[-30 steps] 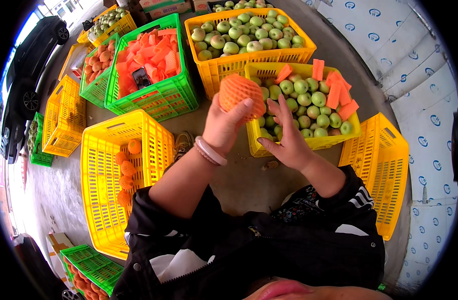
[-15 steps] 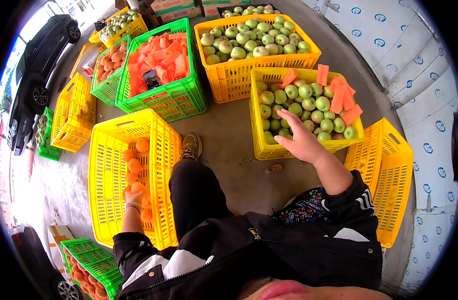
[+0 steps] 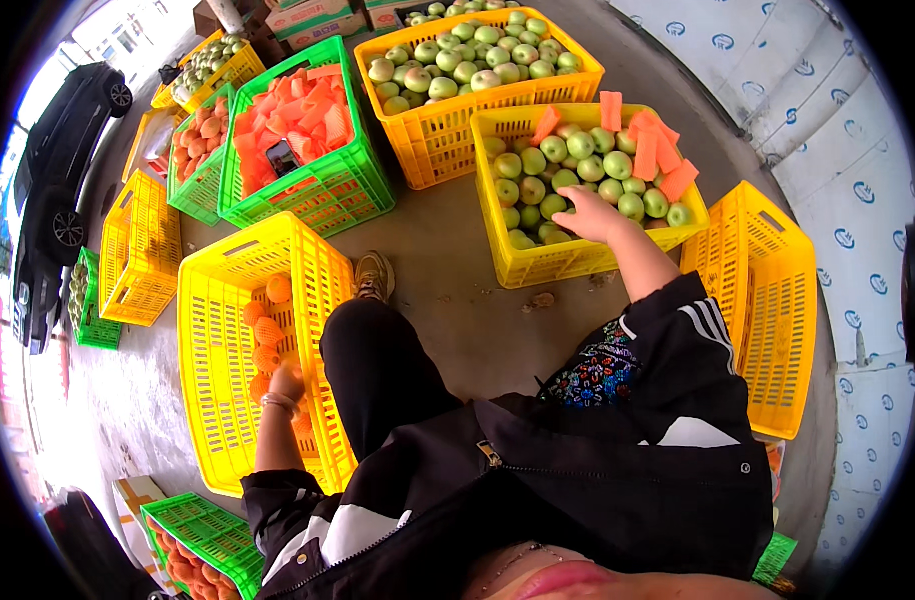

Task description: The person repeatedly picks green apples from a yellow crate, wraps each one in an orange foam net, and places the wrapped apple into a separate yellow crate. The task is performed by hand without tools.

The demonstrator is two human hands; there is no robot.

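Note:
My left hand (image 3: 285,382) is down inside the left yellow crate (image 3: 202,365), among orange netted round fruits (image 3: 267,330) lined along one side; its fingers are largely hidden, so I cannot tell whether it grips one. My right hand (image 3: 587,212) reaches over the right yellow crate (image 3: 517,265), thumb and fingers apart, fingertips at the green apples (image 3: 580,145); I cannot tell if they touch. Loose orange foam sleeves (image 3: 645,150) lie atop these apples.
Behind stand a green crate (image 3: 327,205) of foam sleeves with a phone (image 3: 282,158), and another yellow crate (image 3: 427,150) of apples. A yellow crate (image 3: 767,350) is at right, more crates (image 3: 137,250) and a black car (image 3: 47,200) at left. My foot (image 3: 375,275) is between the crates.
My left hand has brought a netted fruit from mid-air down into the left crate. My right hand, empty, has moved slightly up toward the apples in the last half second.

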